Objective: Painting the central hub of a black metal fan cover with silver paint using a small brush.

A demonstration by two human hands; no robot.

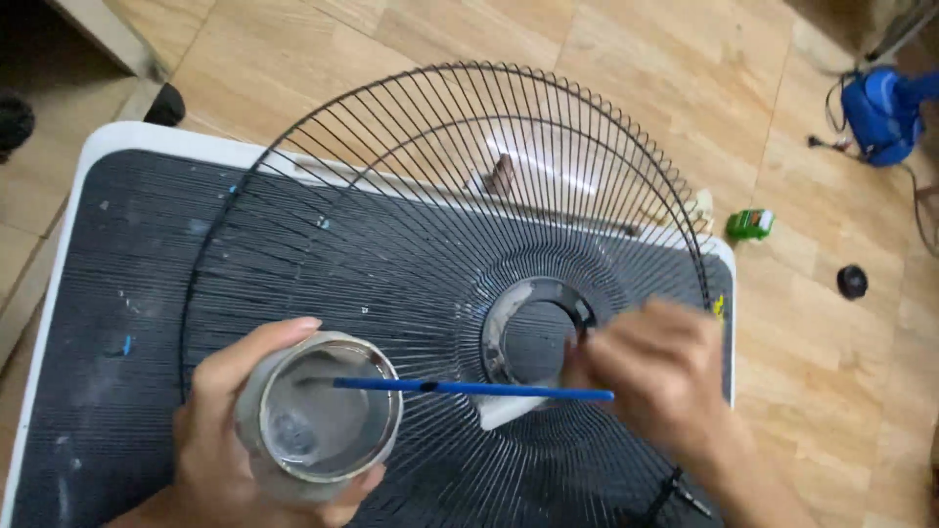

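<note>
Currently: left hand (230,430) wrapped around paint can (321,411), fingers curled on its wall. Right hand (657,376), blurred, pinched blue brush (474,389), tip over can, above fan grille (440,244).

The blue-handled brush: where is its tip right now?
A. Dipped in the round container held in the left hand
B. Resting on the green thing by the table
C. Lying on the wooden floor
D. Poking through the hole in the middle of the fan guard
A: the right hand holds the blue-handled brush level, and its tip reaches over the rim into the round container gripped by the left hand, above the wire fan guard.
</note>
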